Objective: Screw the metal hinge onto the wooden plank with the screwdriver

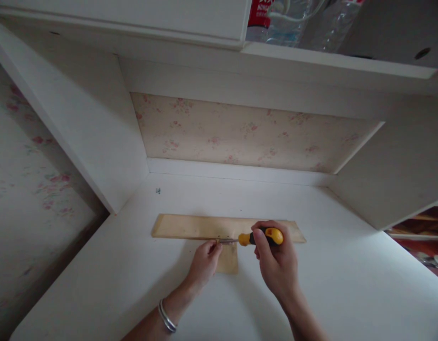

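A yellow-handled screwdriver [256, 237] is gripped in the right hand [276, 260], lying sideways over a long wooden strip [190, 227] near the middle of the white desk top [329, 265]. The shaft tip is pinched by the left hand [205, 260], fingers closed, resting on a smaller wood piece [229, 261]. A bracelet [167, 316] is worn on that wrist.

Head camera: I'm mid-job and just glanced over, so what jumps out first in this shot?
The yellow-and-black screwdriver stands out at centre, gripped by the right hand, its shaft lying sideways toward the left hand, which pinches near the tip. Both work on a pale wooden piece lying flat on the white desk. Above, clear plastic bottles sit on the shelf, and floral wallpaper lines the back of the alcove.
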Tool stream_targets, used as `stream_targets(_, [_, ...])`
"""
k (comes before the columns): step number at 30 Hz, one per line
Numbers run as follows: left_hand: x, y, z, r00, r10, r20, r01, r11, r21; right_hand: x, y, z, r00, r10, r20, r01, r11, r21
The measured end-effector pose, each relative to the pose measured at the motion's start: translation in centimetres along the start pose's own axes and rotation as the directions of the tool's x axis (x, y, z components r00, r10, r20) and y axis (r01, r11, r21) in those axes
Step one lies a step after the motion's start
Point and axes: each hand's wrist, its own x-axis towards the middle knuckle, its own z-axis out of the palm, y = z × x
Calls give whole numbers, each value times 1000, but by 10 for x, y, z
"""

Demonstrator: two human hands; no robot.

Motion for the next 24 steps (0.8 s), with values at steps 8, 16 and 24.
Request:
stream_targets(8, [2, -4, -7, 969, 223, -101, -207, 967, 150, -20, -18, -20, 993, -24, 120, 55, 963, -263])
stream_targets(16, [-1, -2, -8, 964, 243, -106, -221, 957, 185, -22, -39, -41, 967, -106, 233, 246, 636, -732])
stream_targets(24, [-9, 5, -9, 958, 277, -77, -250, 934, 256, -24, -57, -47, 880, -193, 434, 444, 657, -609])
